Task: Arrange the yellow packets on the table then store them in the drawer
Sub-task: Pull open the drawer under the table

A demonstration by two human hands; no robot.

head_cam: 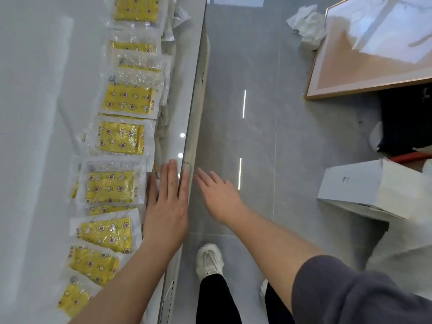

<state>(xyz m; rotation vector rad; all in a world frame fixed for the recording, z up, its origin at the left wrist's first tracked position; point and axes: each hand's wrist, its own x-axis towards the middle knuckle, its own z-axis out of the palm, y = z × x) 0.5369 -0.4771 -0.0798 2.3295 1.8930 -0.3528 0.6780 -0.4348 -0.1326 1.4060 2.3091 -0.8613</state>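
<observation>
Several yellow packets (112, 185) in clear wrappers lie in an overlapping row along the white table (35, 136), near its right edge. My left hand (167, 204) rests flat on the tabletop beside the row, fingers together, its outer fingers at the table's edge (187, 146). My right hand (217, 195) hovers just past that edge over the floor, fingers spread and holding nothing. No drawer front is clearly visible; only the table's thin side shows.
Grey tiled floor (257, 113) lies to the right of the table. A white box (364, 185) and a wood-framed board (350, 66) sit on the floor at the right, with crumpled paper (306, 22) beyond. My white shoe (208, 260) stands close to the table.
</observation>
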